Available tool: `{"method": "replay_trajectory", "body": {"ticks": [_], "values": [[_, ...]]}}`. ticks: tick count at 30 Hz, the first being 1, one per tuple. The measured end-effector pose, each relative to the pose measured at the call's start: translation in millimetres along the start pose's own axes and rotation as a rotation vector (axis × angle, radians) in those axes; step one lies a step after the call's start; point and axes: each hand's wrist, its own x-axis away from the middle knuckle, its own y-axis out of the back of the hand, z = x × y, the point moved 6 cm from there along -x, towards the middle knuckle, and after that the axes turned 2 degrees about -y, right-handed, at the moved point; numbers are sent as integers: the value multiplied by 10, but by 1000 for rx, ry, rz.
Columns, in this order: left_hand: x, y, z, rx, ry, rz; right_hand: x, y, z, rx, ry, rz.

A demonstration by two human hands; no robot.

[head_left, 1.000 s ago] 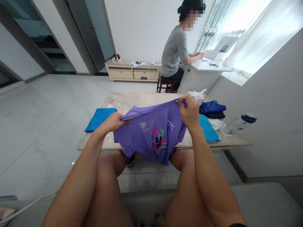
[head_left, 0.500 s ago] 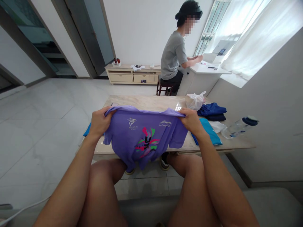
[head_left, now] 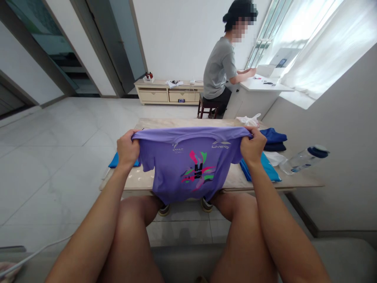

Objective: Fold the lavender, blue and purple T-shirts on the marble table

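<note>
A purple T-shirt (head_left: pixel 173 169) hangs stretched between my two hands, its printed front turned toward me. White lettering lies across the chest, above a pink, green and black design. My left hand (head_left: pixel 128 149) is closed on one shoulder of the shirt, and my right hand (head_left: pixel 253 146) grips the other shoulder. The cloth hangs over the near edge of the marble-topped table (head_left: pixel 182 123), its lower end between my knees. Beside my right hand lies a folded bright blue garment (head_left: pixel 269 169); another blue piece of cloth (head_left: pixel 114 160) shows partly behind my left hand.
Dark blue folded clothes (head_left: pixel 275 138), a white plastic bag (head_left: pixel 249 119) and a clear water bottle (head_left: pixel 306 159) stand at the table's right. Beyond, a person in a grey shirt (head_left: pixel 219 72) sits at a white desk (head_left: pixel 259 84). A low cabinet (head_left: pixel 153 96) lines the wall.
My hands have moved farther apart, the right one toward the right. The T-shirt is pulled wider and flatter, so more of its printed front shows. The view has shifted slightly.
</note>
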Motion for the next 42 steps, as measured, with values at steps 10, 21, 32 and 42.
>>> {"method": "replay_trajectory", "body": {"ticks": [10,21,32,42], "values": [[55,299,-119,106,4,-128,10,121,87,85,53,-80],[52,406,-80,61,-41,-225,8,96,-18,101,113,-60],[121,332,-66,19,-123,-183,-33,213,-227,116,51,-196],[32,265,154,89,-54,-87,-9,123,-220,154,83,-73]]}}
